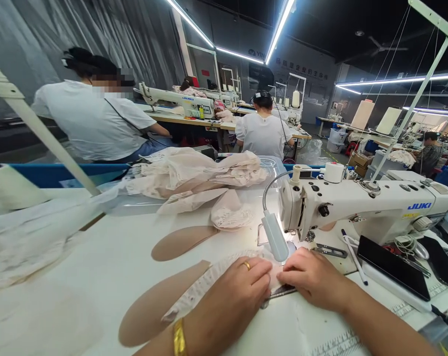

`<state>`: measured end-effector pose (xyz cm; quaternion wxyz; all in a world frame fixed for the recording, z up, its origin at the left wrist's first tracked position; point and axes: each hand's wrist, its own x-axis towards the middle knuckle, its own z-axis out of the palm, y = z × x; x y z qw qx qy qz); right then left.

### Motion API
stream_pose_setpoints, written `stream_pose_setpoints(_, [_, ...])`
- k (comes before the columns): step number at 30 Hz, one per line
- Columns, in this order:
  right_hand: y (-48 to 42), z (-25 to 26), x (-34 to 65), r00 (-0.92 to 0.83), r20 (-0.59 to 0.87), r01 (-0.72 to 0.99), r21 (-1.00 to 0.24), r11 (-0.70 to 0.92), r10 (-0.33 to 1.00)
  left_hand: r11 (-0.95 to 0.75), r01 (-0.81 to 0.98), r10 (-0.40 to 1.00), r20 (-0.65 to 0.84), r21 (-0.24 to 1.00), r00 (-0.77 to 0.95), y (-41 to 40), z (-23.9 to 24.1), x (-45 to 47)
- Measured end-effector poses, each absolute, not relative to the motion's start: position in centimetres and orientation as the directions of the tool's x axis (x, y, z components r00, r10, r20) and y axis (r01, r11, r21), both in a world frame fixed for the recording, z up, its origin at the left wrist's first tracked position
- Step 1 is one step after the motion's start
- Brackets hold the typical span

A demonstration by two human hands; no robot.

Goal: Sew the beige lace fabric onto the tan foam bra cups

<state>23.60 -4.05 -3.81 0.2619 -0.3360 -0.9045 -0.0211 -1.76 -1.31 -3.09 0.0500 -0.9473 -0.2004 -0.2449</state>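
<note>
My left hand (pixel 235 291), with a gold ring and bracelet, lies fingers-down on a lace-trimmed beige fabric piece (pixel 194 291) on the white table. My right hand (pixel 312 277) presses the same piece just in front of the needle area of the white JUKI sewing machine (pixel 360 205). Both hands have their fingers curled flat onto the cloth, close together under the small machine lamp (pixel 274 237). A tan padded cup piece (pixel 149 306) sticks out from under the lace at the left. A second tan piece (pixel 181 242) lies farther back.
A heap of pale lace garments (pixel 194 173) sits at the table's far side. A pen (pixel 354 257), snips (pixel 329 250) and a black phone (pixel 392 267) lie right of the machine. Two people in white shirts (pixel 92 118) (pixel 263 131) work at machines beyond.
</note>
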Motion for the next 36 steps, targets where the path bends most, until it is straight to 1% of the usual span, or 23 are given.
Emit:
stream_pose_setpoints(5, [-4.2,-3.8,23.5,-0.616,0.465,0.652,-0.152,0.743,0.636,-0.896,0.443,0.383,0.484,-0.011,0.787,-1.5,-2.9,-1.6])
stream_pose_setpoints(11, [-4.3,-3.9,23.2,-0.598,0.46,0.662,-0.178,0.728,0.656,-0.883,0.468,0.385,0.525,-0.028,0.759,-1.6,-3.1,-1.3])
stream_pose_setpoints(18, [-4.3,-3.8,23.0,-0.573,0.478,0.675,-0.187,0.714,0.666,-0.897,0.441,0.383,0.559,0.036,0.735,-1.6,-3.8,-1.2])
stream_pose_setpoints(25, [-4.4,-3.6,22.9,-0.578,0.462,0.677,-0.189,0.711,0.673,-0.902,0.431,0.366,0.577,0.027,0.73,-1.4,-3.9,-1.0])
stream_pose_setpoints(27, [-4.4,-3.7,22.9,-0.577,0.452,0.684,-0.186,0.705,0.68,-0.905,0.424,0.368,0.582,0.044,0.725,-1.2,-4.3,-0.9])
stream_pose_setpoints(31, [-4.4,-3.9,22.8,-0.575,0.436,0.696,-0.185,0.694,0.692,-0.91,0.4,0.373,0.647,0.112,0.666,-0.8,-5.7,-0.9])
stream_pose_setpoints(36, [-4.3,-4.3,22.8,-0.554,0.429,0.738,-0.143,0.659,0.713,-0.938,0.3,0.338,0.657,0.175,0.674,1.1,-6.5,-0.8])
